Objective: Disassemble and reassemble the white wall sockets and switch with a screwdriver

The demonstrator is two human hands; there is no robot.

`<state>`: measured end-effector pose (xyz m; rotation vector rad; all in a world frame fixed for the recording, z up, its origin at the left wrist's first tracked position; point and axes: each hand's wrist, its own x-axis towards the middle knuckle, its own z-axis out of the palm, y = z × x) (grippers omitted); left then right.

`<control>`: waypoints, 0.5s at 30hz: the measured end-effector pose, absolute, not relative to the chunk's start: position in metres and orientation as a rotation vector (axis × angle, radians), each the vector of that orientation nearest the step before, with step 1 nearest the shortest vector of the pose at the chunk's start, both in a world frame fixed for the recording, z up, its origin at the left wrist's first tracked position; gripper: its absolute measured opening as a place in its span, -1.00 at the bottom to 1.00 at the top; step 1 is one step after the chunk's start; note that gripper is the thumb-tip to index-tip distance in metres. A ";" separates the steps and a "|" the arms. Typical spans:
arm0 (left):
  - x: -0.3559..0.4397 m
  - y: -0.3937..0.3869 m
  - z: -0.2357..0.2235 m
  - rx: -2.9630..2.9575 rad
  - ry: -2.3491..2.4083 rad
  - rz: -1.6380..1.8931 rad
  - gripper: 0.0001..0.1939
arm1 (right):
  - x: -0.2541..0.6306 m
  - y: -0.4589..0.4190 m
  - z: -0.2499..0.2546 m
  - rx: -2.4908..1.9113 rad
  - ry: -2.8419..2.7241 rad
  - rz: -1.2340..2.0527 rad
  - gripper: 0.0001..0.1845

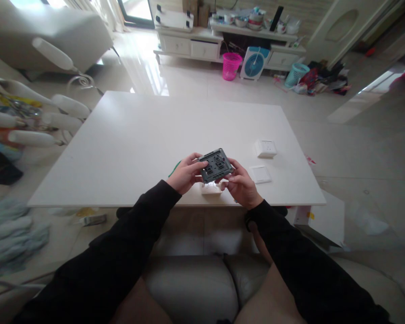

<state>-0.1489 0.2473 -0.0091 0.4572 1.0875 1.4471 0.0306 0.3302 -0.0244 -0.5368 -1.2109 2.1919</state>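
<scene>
Holding gray panel (219,169), near table edge (87,206), wide tabletop (175,121) ahead

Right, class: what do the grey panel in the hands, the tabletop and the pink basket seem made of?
Grey panel: probably moulded plastic, fairly matte, judging by its even colour and fine slots.
Tabletop: smooth, white, with a soft sheen where light falls; perhaps lacquered board or glass.
Pink basket: likely plastic, given its bright, uniform colour and perforated wall.

One gray plate (217,167), one white panel (261,174), two boxes (266,148), two baskets (231,66).
</scene>
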 end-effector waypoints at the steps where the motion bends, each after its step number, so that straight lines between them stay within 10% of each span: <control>1: -0.149 0.247 -0.009 0.440 1.083 1.447 -0.53 | 0.030 0.330 -0.024 -0.562 -1.214 2.167 -0.42; 15: -0.149 0.244 -0.028 0.780 1.260 1.097 -0.54 | 0.026 0.343 -0.045 -0.943 -1.473 1.813 -0.57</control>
